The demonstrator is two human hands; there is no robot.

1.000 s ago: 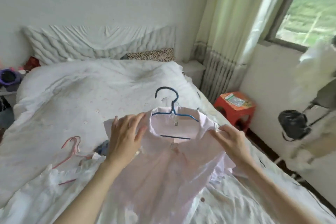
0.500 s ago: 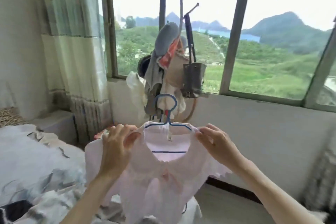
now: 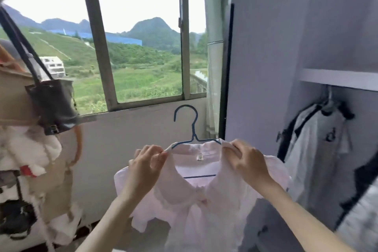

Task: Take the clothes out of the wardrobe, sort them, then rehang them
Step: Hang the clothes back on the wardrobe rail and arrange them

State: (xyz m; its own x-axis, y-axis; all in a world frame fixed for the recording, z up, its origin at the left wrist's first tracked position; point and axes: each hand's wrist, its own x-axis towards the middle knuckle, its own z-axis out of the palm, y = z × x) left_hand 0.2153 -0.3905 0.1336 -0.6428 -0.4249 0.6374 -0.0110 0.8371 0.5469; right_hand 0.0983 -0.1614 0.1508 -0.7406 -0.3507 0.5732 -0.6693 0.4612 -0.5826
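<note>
my left hand (image 3: 146,162) pinches the left shoulder of the pale pink blouse with a lace-edged round collar (image 3: 196,196), fingers curled on the fabric right where the thin blue wire hanger (image 3: 191,129) disappears into it. my right hand (image 3: 248,162) grips the opposite shoulder the same way, thumb and fingers closed over cloth and wire together. the blouse hangs between both hands, already seated on the hanger, its hook standing upright and free above the collar.

a second ago i was facing the bed with this same blouse held over the bedding; half a second ago the window and the coat stand were straight ahead. now the view has swung further right, and the open grey wardrobe (image 3: 286,47) fills the right side, just beside the blouse. a white garment with dark trim (image 3: 315,149) hangs inside under the white shelf (image 3: 339,79). the dark leather bag on the coat stand (image 3: 55,106) has slid to the left edge.

i judge the turn means the sorting of this piece is over and rehanging is next: the hook needs lifting toward the rail, which i can't clearly see beneath the shelf.
</note>
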